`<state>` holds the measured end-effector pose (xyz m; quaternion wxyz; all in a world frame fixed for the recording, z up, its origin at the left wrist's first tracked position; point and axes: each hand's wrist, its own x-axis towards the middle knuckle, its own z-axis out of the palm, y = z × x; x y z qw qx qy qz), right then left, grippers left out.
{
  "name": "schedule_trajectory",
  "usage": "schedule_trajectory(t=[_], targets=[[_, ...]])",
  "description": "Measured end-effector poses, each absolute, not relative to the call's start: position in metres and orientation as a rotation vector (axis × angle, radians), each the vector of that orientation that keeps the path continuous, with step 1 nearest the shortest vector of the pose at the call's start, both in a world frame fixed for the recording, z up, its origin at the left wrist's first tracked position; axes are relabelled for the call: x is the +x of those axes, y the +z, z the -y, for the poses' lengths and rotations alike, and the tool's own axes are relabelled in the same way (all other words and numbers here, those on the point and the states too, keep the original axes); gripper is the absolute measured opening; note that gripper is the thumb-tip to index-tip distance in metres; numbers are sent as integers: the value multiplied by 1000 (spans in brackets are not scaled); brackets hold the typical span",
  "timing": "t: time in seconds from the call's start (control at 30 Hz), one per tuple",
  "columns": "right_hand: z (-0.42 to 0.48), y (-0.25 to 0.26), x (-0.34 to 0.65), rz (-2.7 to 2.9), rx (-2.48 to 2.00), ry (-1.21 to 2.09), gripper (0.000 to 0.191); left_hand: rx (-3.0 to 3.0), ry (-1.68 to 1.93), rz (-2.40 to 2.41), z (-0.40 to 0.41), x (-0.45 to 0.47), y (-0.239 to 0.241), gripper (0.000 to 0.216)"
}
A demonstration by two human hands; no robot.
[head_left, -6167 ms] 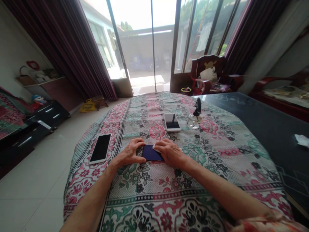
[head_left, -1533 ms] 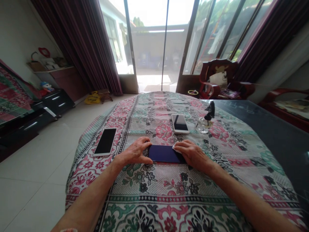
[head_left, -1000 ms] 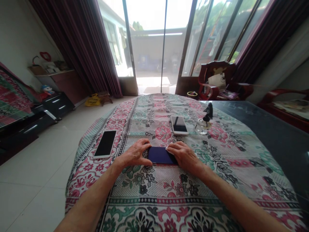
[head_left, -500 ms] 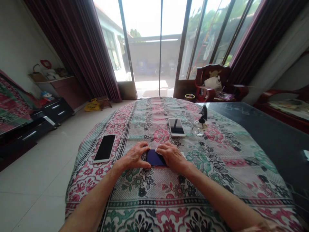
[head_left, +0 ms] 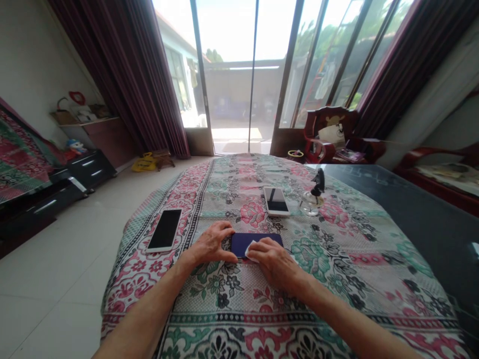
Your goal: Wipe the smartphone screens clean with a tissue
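Note:
A dark blue phone (head_left: 241, 242) lies flat on the flowered tablecloth (head_left: 314, 254) in front of me. My left hand (head_left: 210, 244) grips the phone's left end, fingers curled round its edge. My right hand (head_left: 272, 258) presses a small white cloth (head_left: 250, 249) onto the phone's near right part, fingers closed over the cloth. The phone's right end is partly hidden under that hand.
A white phone (head_left: 165, 236) lies at the left of the cloth, another white phone (head_left: 276, 200) farther back. A small glass spray bottle (head_left: 312, 199) stands right of it. Dark glass tabletop (head_left: 415, 209) shows at the right; a red chair (head_left: 331, 134) stands behind.
My right hand with the white cloth slid from the phone's far edge toward its near edge and a little right. My left hand stayed at the phone's left end.

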<state>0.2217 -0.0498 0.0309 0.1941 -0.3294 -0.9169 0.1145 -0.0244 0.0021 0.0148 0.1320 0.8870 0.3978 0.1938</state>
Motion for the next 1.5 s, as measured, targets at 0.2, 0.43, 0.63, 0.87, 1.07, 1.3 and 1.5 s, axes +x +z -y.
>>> schedule_trajectory(t=[0.2,0.43,0.63,0.87,1.07,1.3,1.5], targets=[[11,28,200,2554,-997,213,26,2486,526,-1090,-5,-33,16,79],[16,24,180,2567,-950,205,18,2426,542,-1064,-7,-36,17,68],[37,25,181,2623,-836,289,21,2447,561,-1044,-7,-36,17,67],[4,22,173,2562,-923,224,23,2439,520,-1020,-6,-36,21,68],[15,24,174,2570,-895,235,20,2421,537,-1044,-6,-36,19,69],[23,23,179,2568,-853,301,24,2435,527,-972,-8,-42,11,72],[26,24,175,2553,-856,307,23,2462,472,-928,-10,-46,11,68]])
